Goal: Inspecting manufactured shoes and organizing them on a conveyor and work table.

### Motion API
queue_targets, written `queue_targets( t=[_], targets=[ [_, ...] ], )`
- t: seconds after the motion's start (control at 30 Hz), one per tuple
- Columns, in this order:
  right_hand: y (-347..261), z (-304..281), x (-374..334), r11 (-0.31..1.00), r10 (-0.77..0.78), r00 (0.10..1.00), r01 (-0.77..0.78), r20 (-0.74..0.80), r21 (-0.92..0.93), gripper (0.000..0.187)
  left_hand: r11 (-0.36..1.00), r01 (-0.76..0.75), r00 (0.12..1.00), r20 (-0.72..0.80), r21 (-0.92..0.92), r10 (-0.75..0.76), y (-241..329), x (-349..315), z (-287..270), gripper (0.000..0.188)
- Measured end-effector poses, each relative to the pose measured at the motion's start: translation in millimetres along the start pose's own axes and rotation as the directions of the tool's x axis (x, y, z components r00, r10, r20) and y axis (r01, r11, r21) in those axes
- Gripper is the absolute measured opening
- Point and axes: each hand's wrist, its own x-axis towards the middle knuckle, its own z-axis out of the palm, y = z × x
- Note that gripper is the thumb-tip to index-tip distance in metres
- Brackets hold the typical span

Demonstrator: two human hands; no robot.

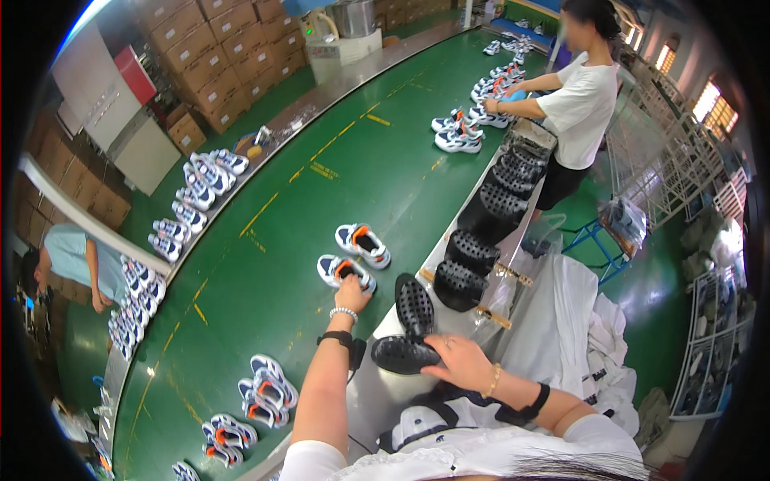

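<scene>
My left hand (pixel 351 293) reaches over the green belt and grips a white, navy and orange sneaker (pixel 330 268), its fingers at the shoe's opening. A matching sneaker (pixel 377 253) stands just beyond it. Closer to my body, my right hand (pixel 460 362) is closed on the heel end of a black perforated insole-shaped piece (pixel 398 355), thumb on the near side and fingers on the far side. Another such black piece (pixel 414 305) lies against it, pointing away from me. Both black pieces are at the edge of the pale bench (pixel 387 325).
Several black perforated pieces (pixel 473 252) line the bench ahead. Sneaker pairs stand on the green belt (pixel 281 232), some near my left forearm (pixel 265 393). A co-worker (pixel 579 104) handles shoes at far right; another person (pixel 72 260) is at left. White cloth (pixel 553 321) lies right.
</scene>
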Motion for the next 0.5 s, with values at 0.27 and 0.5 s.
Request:
queue_targets(
  t=[0.27, 0.5],
  targets=[
    [5.8, -54.8, -6.3, 0.821, 0.379, 0.925, -0.335, -0.003, 0.461, 0.056, 0.945, 0.194, 0.952, 0.184, 0.264, -0.246, 10.6, 33.2, 11.0, 0.06],
    [7.3, -65.1, 21.1, 0.819, 0.386, 0.908, -0.256, -0.162, 0.514, 0.058, 0.947, 0.154, 0.911, 0.332, 0.281, -0.246, -35.5, -22.6, 18.4, 0.062]
  ],
)
